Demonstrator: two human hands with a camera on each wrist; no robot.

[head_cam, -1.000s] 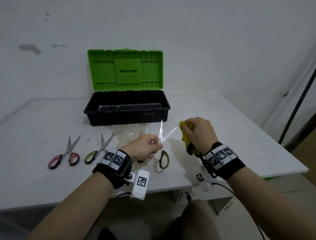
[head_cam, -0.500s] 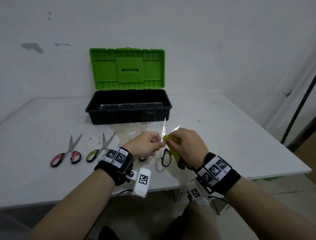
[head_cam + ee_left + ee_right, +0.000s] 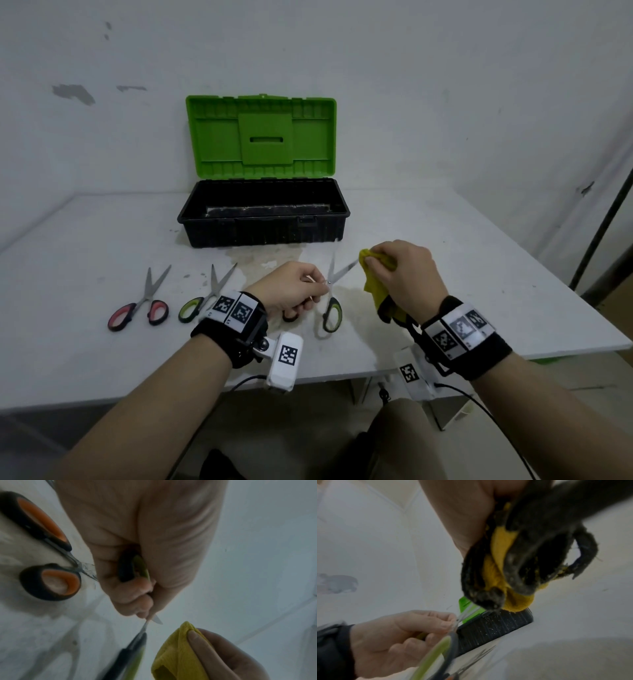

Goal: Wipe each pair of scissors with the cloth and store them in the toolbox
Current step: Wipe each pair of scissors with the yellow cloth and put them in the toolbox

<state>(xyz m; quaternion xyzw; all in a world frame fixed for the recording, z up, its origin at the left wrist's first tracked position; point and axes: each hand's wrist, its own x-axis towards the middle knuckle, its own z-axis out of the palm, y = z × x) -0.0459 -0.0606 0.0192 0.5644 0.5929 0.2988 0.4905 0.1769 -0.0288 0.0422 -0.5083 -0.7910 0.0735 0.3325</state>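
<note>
My left hand (image 3: 313,289) grips a pair of green-handled scissors (image 3: 331,313) near the pivot, blades spread and pointing away, just above the table. The lower handle loop (image 3: 135,650) hangs free. My right hand (image 3: 375,263) pinches a yellow cloth (image 3: 373,281) with dark patches at the tip of the right blade (image 3: 344,270). The cloth (image 3: 498,563) bunches under my right palm. The black toolbox (image 3: 263,236) stands open behind, with its green lid (image 3: 262,133) upright.
Red-handled scissors (image 3: 140,305) and another green-handled pair (image 3: 205,296) lie on the white table (image 3: 68,274) to the left. Orange-handled scissors (image 3: 49,580) lie under my left hand. The table's front edge is close to my wrists.
My right hand brought the cloth in to the pivot of the held scissors, then drew it out to the right along the blade to its tip. My left hand stayed about where it was.
</note>
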